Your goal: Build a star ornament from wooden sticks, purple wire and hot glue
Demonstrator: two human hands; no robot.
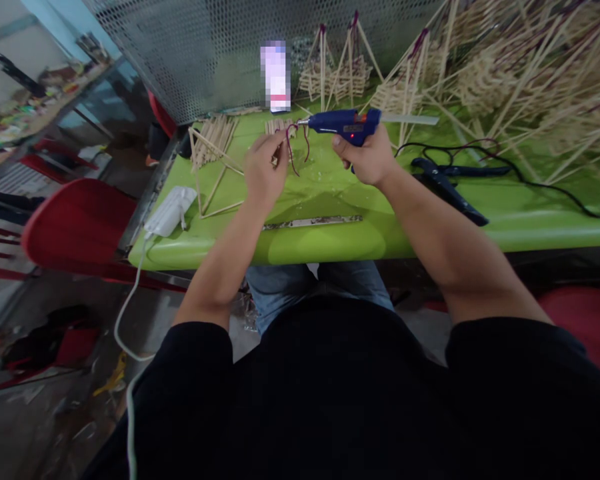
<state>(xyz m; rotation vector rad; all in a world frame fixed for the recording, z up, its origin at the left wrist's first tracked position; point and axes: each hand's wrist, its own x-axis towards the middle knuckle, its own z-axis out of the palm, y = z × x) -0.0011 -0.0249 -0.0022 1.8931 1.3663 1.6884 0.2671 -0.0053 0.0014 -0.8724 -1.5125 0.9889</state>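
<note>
My right hand (373, 159) is wrapped around the handle of a blue hot glue gun (343, 123) with a small red light. A pale glue stick (413, 119) juts from its back, and the nozzle points left. Just beside the nozzle tip, my left hand (266, 172) pinches a dark purple cord (291, 152), whose loose ends dangle over the table. Whether nozzle and cord touch, I cannot tell. Thin wooden sticks joined in an angular frame (211, 193) reach toward my left hand; their link to its fingers is hidden.
Bundled sticks (215, 141) lie at the left of the green table (325, 250). A white power strip (173, 210), a flat metal strip (313, 222) and a dark tool (447, 190) with a black cable are nearby. Stick structures (510, 87) crowd the right; a phone (277, 77) leans behind.
</note>
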